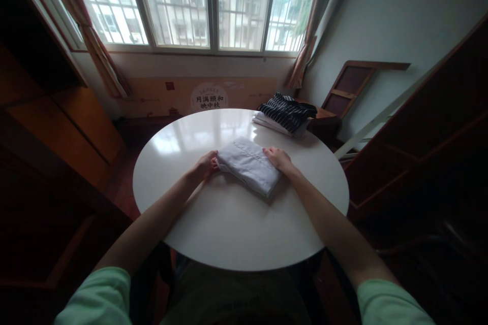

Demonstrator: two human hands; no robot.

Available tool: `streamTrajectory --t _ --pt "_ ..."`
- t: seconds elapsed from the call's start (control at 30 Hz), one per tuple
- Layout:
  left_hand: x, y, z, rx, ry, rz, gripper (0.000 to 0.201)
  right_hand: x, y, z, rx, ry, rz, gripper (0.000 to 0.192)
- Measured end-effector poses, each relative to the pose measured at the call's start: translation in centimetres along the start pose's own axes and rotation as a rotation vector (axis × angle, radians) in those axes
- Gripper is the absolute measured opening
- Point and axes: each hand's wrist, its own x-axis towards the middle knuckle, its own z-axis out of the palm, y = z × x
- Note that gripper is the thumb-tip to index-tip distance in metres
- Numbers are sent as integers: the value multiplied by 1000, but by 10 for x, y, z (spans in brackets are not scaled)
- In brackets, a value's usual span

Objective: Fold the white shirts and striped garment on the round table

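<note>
A folded light-grey shirt (249,165) lies at an angle in the middle of the round white table (229,233), with a buttoned strip along its top. At its left corner, my left hand (208,163) is closed on the edge of the cloth, thumb on top. My right hand (279,158) grips the upper right edge, its fingers curled over the fabric. Parts of the fingers of both hands are hidden by the cloth or by the hands themselves.
A black-and-white striped garment (287,111) lies on folded white cloth (276,124) at the table's back right edge. Behind the table, a printed cardboard panel (152,94) leans below the window (179,5). Wooden furniture (80,127) stands at the left.
</note>
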Motion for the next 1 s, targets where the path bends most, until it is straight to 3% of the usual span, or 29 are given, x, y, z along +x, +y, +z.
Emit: streamTrajectory --t 0.13,0.23,0.33,0.43,0.5,0.6,0.73,0.83,1.0 --pt "1 3 -2 -108 13 -31 20 2 2 2 15 7 -46 48" --pt "-1 6 -3 -179 17 -46 20 -3 -1 2 77 156 -103 38" --pt "-5 14 -2 -238 53 -36 19 -19 -19 1 189 386 -338 39" --pt "-13 23 3 -354 74 77 18 -47 -50 4 331 382 -683 52" --pt "-19 28 7 -436 57 153 19 -64 -69 11 310 365 -801 72" --pt "-27 31 10 -499 23 192 23 -75 -85 22 165 404 -761 79" --pt "-33 32 14 -508 -44 213 25 -61 -77 20 49 358 -511 59" --pt "-38 33 20 -416 -114 330 21 -47 -64 4 20 292 -430 53" --pt "-41 29 27 -110 -98 538 31 -27 -56 -37 155 325 -452 40"
